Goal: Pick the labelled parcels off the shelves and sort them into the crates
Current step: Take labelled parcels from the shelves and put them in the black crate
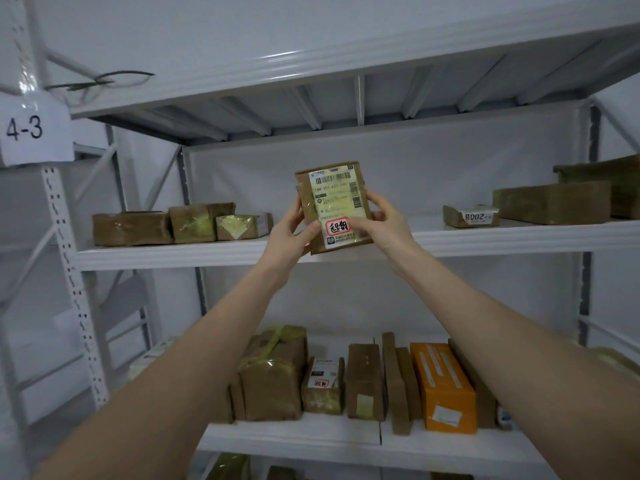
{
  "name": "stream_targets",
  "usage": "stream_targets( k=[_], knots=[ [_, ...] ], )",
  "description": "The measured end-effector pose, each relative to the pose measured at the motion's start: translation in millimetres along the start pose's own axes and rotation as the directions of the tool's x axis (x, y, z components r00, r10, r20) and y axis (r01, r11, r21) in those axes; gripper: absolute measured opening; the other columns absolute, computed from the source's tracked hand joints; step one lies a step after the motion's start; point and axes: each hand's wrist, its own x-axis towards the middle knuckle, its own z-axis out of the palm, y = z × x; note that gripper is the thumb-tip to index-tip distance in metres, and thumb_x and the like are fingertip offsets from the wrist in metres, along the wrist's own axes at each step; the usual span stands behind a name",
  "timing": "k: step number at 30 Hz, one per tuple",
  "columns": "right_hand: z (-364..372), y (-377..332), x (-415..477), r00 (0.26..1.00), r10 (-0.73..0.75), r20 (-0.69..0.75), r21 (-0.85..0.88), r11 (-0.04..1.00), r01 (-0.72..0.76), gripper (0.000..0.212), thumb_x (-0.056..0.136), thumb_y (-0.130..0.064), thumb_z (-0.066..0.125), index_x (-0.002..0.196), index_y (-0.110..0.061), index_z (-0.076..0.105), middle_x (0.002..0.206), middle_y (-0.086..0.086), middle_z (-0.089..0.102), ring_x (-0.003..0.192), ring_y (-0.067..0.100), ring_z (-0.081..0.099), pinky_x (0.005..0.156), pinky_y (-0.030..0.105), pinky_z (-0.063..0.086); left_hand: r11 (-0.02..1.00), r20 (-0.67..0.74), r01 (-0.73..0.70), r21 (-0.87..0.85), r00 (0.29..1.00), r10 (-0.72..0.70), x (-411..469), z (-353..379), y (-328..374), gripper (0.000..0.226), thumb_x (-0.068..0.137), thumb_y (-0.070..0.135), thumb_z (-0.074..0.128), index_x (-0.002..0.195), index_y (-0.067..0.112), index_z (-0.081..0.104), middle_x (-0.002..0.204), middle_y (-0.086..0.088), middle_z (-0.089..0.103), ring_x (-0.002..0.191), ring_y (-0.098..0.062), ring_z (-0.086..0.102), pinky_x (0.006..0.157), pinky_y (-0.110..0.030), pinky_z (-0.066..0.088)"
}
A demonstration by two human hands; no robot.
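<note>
A small brown parcel (335, 202) with a pale shipping label and a red-and-white sticker is held upright in front of the upper shelf (173, 254), its label facing me. My left hand (290, 233) grips its lower left edge, thumb across the front. My right hand (381, 220) grips its lower right edge, thumb resting beside the red sticker. Both arms reach up from below.
The upper shelf holds three brown parcels (180, 225) at the left and more at the right (550, 202). The lower shelf (294, 438) carries several standing parcels and an orange box (445, 386). A post sign (26, 129) reads 4-3. No crates are in view.
</note>
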Motion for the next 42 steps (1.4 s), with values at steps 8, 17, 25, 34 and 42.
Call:
stream_targets(
  k=[8,17,25,34,42],
  knots=[
    [31.8,23.7,-51.2,0.997,0.01,0.081,-0.023,1.0,-0.008,0.064,0.079,-0.006,0.073,0.136,-0.02,0.047,0.124,0.006,0.057,0.103,0.015,0.059,0.059,0.018,0.055,0.989,-0.093,0.126,0.076,0.989,-0.119,-58.4,-26.8,-7.5,0.065,0.092,0.012,0.061,0.147,0.033,0.034,0.133,0.004,0.057,0.108,-0.016,0.063,0.08,-0.031,0.057],
    [95.2,115.0,-130.6,0.936,0.252,0.247,-0.192,0.959,-0.207,0.065,0.082,-0.02,0.073,0.14,-0.023,0.043,0.131,-0.001,0.057,0.087,0.009,0.06,0.079,0.032,0.057,0.903,-0.219,0.425,0.061,0.889,-0.403,-168.4,-66.1,-76.5,0.069,0.085,0.002,0.065,0.145,0.023,0.038,0.125,-0.002,0.062,0.093,-0.011,0.068,0.068,-0.022,0.057],
    [177.6,186.3,-188.9,0.812,0.44,0.383,-0.325,0.887,-0.327,0.072,0.079,-0.025,0.076,0.142,-0.022,0.042,0.132,0.0,0.056,0.109,0.016,0.057,0.095,0.041,0.05,0.805,-0.359,0.593,-0.022,0.746,-0.56,-247.6,-122.8,-150.7,0.071,0.084,0.0,0.067,0.145,0.024,0.04,0.12,-0.002,0.065,0.095,-0.019,0.069,0.072,-0.028,0.059],
    [307.9,243.3,-236.3,0.638,0.543,0.546,-0.399,0.838,-0.372,0.054,0.082,-0.02,0.073,0.132,-0.022,0.053,0.126,-0.001,0.061,0.094,0.009,0.052,0.087,0.03,0.049,0.699,-0.512,0.702,-0.136,0.555,-0.656,-321.8,-223.1,-219.6,0.065,0.082,-0.003,0.068,0.139,0.02,0.047,0.116,-0.001,0.066,0.093,-0.013,0.067,0.067,-0.021,0.057],
    [455.1,272.9,-276.0,0.483,0.576,0.659,-0.413,0.814,-0.408,0.058,0.083,-0.013,0.072,0.136,-0.018,0.049,0.126,0.001,0.061,0.099,0.014,0.062,0.078,0.029,0.056,0.59,-0.599,0.781,-0.205,0.376,-0.707,-375.4,-346.4,-262.4,0.062,0.084,-0.002,0.066,0.139,0.019,0.046,0.102,0.004,0.067,0.086,-0.012,0.068,0.063,-0.021,0.057]
  ],
)
